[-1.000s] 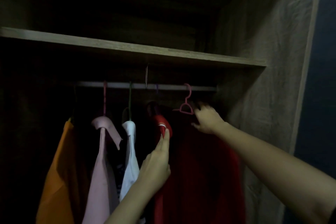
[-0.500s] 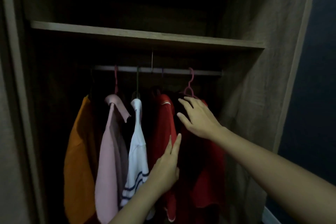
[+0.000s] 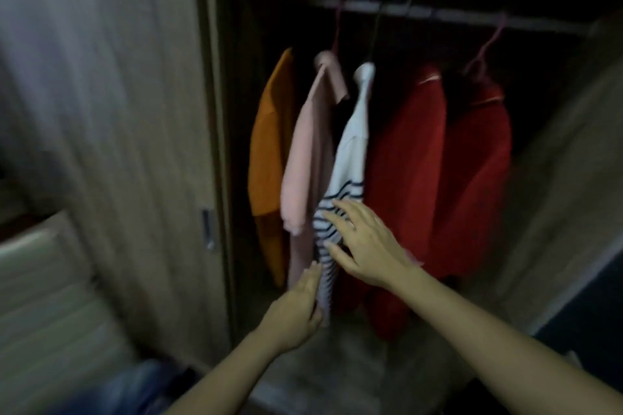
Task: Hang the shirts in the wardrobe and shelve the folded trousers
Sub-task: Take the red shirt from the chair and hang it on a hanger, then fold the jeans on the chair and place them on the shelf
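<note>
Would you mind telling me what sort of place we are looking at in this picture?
Most likely a wardrobe in a home: a striped white shirt and a pink shirt hang from a rail, and a wood-grain door stands at the left.

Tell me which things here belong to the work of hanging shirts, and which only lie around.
Belong to the job: orange shirt, pink shirt, striped shirt, red shirt, second red shirt, all on the rail; left hand and right hand, both at the striped shirt.

Only lying about: wardrobe door, its handle, pale padded thing at left, blue cloth at the bottom, too blurred to name.
</note>
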Tool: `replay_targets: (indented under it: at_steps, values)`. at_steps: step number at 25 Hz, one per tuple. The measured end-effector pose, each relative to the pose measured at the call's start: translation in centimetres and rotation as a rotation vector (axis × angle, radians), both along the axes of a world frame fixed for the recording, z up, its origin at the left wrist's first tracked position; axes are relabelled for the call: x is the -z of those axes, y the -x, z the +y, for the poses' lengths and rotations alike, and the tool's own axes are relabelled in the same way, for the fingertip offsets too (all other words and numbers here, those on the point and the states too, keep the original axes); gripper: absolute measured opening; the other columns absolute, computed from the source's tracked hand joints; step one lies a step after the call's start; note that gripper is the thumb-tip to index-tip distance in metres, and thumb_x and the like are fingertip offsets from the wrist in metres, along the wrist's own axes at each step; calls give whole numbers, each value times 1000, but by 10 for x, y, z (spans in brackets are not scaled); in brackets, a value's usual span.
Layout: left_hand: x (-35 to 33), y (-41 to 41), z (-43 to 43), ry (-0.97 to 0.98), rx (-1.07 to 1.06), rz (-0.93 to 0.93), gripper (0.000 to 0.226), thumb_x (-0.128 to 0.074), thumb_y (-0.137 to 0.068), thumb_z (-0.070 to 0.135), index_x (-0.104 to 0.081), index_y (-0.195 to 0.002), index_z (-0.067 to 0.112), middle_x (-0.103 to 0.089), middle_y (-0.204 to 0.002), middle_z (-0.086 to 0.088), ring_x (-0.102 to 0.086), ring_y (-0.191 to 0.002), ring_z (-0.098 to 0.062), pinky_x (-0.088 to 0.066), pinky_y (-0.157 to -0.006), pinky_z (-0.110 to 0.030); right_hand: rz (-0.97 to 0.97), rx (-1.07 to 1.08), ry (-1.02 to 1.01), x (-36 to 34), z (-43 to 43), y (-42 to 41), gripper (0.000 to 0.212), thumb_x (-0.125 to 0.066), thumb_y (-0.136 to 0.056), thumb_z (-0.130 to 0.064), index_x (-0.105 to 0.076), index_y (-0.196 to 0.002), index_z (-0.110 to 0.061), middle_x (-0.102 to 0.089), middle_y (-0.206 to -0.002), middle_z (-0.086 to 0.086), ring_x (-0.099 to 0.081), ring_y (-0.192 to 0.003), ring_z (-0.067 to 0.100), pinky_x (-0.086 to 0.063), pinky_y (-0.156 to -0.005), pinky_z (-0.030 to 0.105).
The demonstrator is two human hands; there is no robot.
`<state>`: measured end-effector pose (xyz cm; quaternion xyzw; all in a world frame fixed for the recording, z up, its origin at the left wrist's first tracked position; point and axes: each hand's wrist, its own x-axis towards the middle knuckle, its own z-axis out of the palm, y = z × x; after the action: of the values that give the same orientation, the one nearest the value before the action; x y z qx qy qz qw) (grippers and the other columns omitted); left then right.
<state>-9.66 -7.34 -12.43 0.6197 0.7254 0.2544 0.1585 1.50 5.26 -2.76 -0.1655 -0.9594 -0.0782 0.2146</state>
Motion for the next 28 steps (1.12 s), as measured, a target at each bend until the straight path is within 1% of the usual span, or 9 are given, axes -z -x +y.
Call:
replay_targets:
  at_steps: [4, 7, 9, 11, 14, 16, 20, 24, 28]
  values:
    - [48, 25, -112, 213, -256, -52, 78, -49, -95, 23, 5, -151, 10, -1, -160, -6, -11, -146, -17, -13, -113, -21, -236, -173, 178, 66, -77, 59, 60, -34, -89, -50, -51, -132, -12, -50, -137, 17, -45, -129, 34, -35, -106, 44]
    - [75, 63, -185, 253, -423, -64, 76, -49, -95, 21, 1, -150, 6, -3, -159, -12, -11, -146, -22, -16, -115, -26, -346, -327, 204, 101, -132, 106, 67, -27, -89, -56, -42, -139, -14, -40, -146, 16, -33, -137, 33, -26, -112, 43]
    - [91, 88, -240, 294, -547, -64, 75, -49, -96, 22, -1, -150, 5, -3, -159, -12, -10, -147, -22, -19, -114, -28, -390, -416, 215, 124, -172, 136, 63, -31, -93, -54, -37, -142, -15, -34, -149, 16, -27, -140, 32, -21, -114, 41]
    - [112, 107, -302, 368, -664, -63, 76, -50, -95, 22, -1, -150, 4, -2, -159, -11, -8, -147, -23, -22, -114, -31, -436, -466, 228, 148, -212, 163, 65, -30, -92, -55, -37, -142, -14, -35, -148, 17, -28, -139, 34, -22, -113, 40]
    - [145, 122, -378, 481, -784, -110, 78, -51, -95, 24, 1, -150, 4, 2, -159, -11, -5, -147, -24, -21, -114, -32, -487, -512, 256, 184, -256, 201, 79, -16, -83, -61, -41, -140, -12, -39, -145, 21, -34, -135, 38, -26, -111, 42]
    - [168, 131, -421, 541, -875, -154, 78, -49, -96, 29, 3, -150, 5, 4, -159, -12, -6, -147, -25, -21, -115, -35, -538, -525, 275, 212, -283, 225, 75, -19, -87, -60, -36, -142, -13, -35, -147, 20, -32, -136, 37, -24, -112, 42]
    - [221, 135, -473, 579, -1100, -297, 73, -43, -98, 36, -2, -151, 6, -1, -159, -13, -14, -145, -28, -25, -112, -41, -657, -554, 306, 277, -322, 263, 61, -37, -96, -46, -23, -148, -17, -22, -154, 17, -21, -141, 33, -16, -115, 40]
    - [276, 115, -484, 532, -1355, -358, 66, -39, -99, 37, -12, -149, 3, -10, -158, -17, -18, -144, -32, -27, -113, -45, -767, -552, 296, 336, -339, 308, 58, -38, -98, -29, -19, -147, -6, -17, -155, 19, -18, -142, 33, -12, -116, 39]
    - [343, 118, -484, 479, -1487, -582, 71, -43, -98, 38, -9, -149, 3, -11, -157, -18, -16, -145, -31, -23, -113, -41, -788, -576, 279, 399, -368, 361, 59, -39, -98, -26, -17, -147, -2, -17, -154, 21, -19, -141, 34, -14, -116, 39]
